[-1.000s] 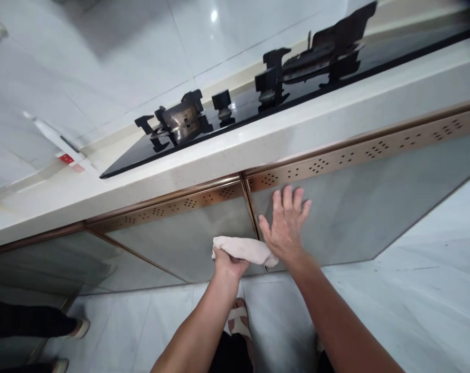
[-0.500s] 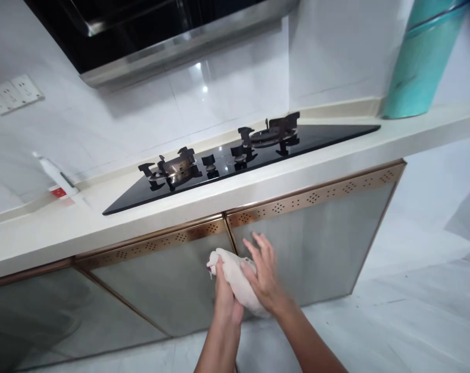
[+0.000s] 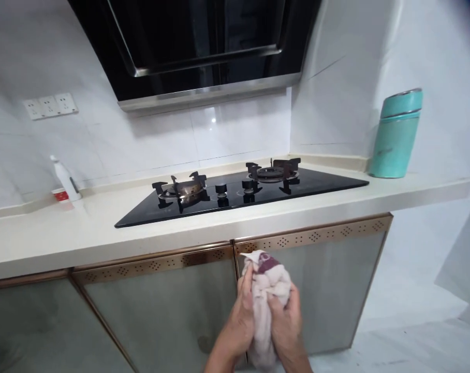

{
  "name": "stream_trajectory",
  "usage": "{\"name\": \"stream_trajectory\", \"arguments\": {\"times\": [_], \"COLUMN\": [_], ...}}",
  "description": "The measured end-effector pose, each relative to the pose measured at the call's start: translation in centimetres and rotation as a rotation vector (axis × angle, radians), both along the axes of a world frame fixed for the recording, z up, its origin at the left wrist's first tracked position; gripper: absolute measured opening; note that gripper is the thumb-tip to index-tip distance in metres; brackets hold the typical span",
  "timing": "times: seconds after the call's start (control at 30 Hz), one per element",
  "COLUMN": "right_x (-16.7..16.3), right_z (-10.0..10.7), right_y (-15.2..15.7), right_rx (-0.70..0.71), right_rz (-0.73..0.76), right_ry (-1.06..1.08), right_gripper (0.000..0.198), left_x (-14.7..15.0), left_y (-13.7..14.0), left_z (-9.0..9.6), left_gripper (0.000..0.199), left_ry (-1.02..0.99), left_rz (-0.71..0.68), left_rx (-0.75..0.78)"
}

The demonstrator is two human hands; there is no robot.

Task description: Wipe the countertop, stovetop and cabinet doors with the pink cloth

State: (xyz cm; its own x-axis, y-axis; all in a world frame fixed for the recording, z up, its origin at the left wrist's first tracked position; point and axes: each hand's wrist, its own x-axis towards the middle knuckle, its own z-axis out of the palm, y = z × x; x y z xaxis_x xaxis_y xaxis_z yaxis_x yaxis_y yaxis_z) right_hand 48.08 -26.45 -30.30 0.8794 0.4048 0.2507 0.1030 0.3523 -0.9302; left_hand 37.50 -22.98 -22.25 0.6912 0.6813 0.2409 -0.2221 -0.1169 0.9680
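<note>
A bunched whitish cloth (image 3: 263,305) with a purple patch near its top hangs between my two hands, in front of the cabinet doors. My left hand (image 3: 240,316) grips its left side, fingers closed on the fabric. On the right side my right hand (image 3: 287,321) is closed round it too, the thumb pressed on the front. The cloth's lower end droops between my wrists. Beyond the hands, the black gas stove (image 3: 235,191) is set in the white countertop (image 3: 87,230).
A black range hood (image 3: 219,46) overhangs the stove. At the right end of the counter stands a turquoise canister (image 3: 396,137). A white bottle (image 3: 67,178) and a small red-and-white cup (image 3: 60,195) are at the left. Cabinet doors (image 3: 161,305) run below.
My right hand, spread against the cloth before, has closed on it. The cloth is turned more upright and its purple patch shows. The view has tilted up, bringing in more of the hood.
</note>
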Motion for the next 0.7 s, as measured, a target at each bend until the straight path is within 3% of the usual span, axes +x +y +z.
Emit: {"name": "stream_trajectory", "arguments": {"times": [0.07,0.13,0.2,0.3,0.37,0.43,0.5,0.6,0.7], "right_x": [1.9,4.0,5.5,5.1,3.3,1.3,-0.3,-1.1,-1.0], "right_z": [0.5,1.5,2.8,4.2,4.3,4.1,4.4,8.0,14.6], "right_y": [-0.5,-0.5,0.4,3.1,4.6,4.8,3.6,0.3,-1.2], "right_rx": [0.004,0.031,0.037,-0.023,-0.073,-0.065,-0.004,0.077,0.129], "right_rz": [-0.189,-0.354,-0.440,-0.549,-0.498,-0.270,-0.081,-0.167,-0.322], "right_ry": [-0.056,-0.196,-0.326,-0.568,-0.859,-1.136,-1.224,-1.102,-1.139], "right_gripper": [0.057,0.051,0.049,0.049,0.043,0.043,0.050,0.050,0.048], "left_x": [-1.1,-2.4,-3.6,-4.5,-4.3,-4.1,-4.3,-5.3,-6.3], "left_y": [0.6,1.8,3.1,4.7,5.2,5.2,5.1,4.4,3.5], "left_z": [-0.1,-0.1,-0.1,-0.2,-0.3,-0.3,0.1,1.3,3.1], "left_gripper": [0.075,0.067,0.057,0.049,0.042,0.035,0.030,0.026,0.026], "left_ry": [0.101,0.216,0.286,0.261,0.173,0.066,-0.024,-0.113,-0.170], "left_rz": [0.101,0.295,0.484,0.644,0.736,0.813,0.865,0.924,0.975], "left_rx": [0.286,0.487,0.594,0.651,0.649,0.664,0.726,0.840,0.890]}}
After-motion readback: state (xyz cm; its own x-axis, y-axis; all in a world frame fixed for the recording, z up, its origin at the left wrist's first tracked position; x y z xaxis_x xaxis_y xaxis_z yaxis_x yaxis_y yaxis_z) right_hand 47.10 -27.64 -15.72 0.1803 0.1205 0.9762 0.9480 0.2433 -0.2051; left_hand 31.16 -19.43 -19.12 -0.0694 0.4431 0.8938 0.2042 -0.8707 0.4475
